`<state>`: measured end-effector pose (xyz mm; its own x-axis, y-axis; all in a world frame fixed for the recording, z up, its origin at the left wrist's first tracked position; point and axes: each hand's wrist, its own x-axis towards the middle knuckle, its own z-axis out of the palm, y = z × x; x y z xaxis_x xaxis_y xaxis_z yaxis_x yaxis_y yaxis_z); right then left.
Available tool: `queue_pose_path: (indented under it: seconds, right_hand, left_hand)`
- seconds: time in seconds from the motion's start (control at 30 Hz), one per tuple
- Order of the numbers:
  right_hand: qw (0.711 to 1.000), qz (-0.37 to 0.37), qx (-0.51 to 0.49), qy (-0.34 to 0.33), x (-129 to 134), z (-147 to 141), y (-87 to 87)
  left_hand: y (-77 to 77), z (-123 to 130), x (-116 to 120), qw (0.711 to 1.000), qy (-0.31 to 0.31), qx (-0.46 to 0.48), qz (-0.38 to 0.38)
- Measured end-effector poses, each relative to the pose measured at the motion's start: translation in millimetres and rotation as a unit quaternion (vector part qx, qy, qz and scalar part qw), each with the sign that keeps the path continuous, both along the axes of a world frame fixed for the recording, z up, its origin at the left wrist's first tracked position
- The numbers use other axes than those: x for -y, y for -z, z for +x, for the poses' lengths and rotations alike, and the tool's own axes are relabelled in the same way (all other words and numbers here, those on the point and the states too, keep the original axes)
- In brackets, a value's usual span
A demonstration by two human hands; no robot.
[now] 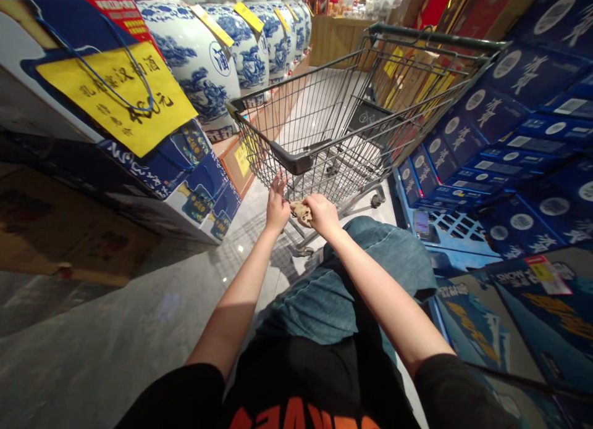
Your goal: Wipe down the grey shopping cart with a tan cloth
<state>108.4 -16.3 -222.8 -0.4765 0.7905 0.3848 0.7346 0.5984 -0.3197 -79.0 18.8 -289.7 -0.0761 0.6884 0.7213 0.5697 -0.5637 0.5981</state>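
A small crumpled beige cloth (302, 213) is between my two hands, in front of the near end of a wire shopping cart (296, 160). My right hand (323, 214) is closed around the cloth's right side. My left hand (277, 208) is at the cloth's left edge, its fingers partly extended upward toward the cart's wire front and its thumb side near the cloth. Wire mesh and floor show through the cart's basket.
Blue boxes (491, 117) are stacked on the right by a blue plastic pallet (463, 231). Blue-and-white jars (199, 62) line the left behind a large box with a yellow price sign (118, 99). Grey tiled floor (115, 336) lies at lower left.
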Motion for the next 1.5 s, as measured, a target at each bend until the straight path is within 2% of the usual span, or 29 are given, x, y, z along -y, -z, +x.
queue_pose_path:
  seconds: [0.2,0.43,0.67,0.87,1.07,1.2,1.3,1.4,1.5]
  right_hand:
    - [0.998,-0.032,0.06,0.017,7,2,-8.1]
    - [0.981,-0.109,0.158,-0.034,6,1,-6.5]
    - [0.989,-0.088,0.112,-0.027,12,1,-8.8]
    - [0.985,-0.117,0.13,-0.014,9,-4,-2.8]
    - [0.999,-0.048,0.004,-0.006,5,5,-4.6]
    - [0.985,-0.138,0.102,0.028,2,3,-0.1]
    - [0.973,-0.176,0.146,0.015,1,-3,2.5]
    - [0.98,-0.159,0.121,0.007,-1,-1,0.3]
    - [0.995,-0.091,-0.029,0.024,-5,12,-3.3]
  left_hand:
    - [0.3,0,0,1.0,-0.007,0.0,-0.006]
    - [-2.5,0,1,1.0,0.001,0.004,0.0]
    - [-8.6,0,5,0.999,-0.013,0.002,-0.031]
    - [-6.2,-2,3,1.0,-0.012,0.0,-0.029]
    - [-2.9,-4,1,1.0,-0.012,-0.013,0.017]
    - [-1.9,-4,1,1.0,-0.012,-0.012,0.014]
    - [-1.7,-4,0,1.0,-0.017,-0.007,0.0]
    - [-0.8,-5,0,1.0,-0.011,-0.007,0.012]
    - [0.8,-4,-1,1.0,-0.011,-0.01,0.027]
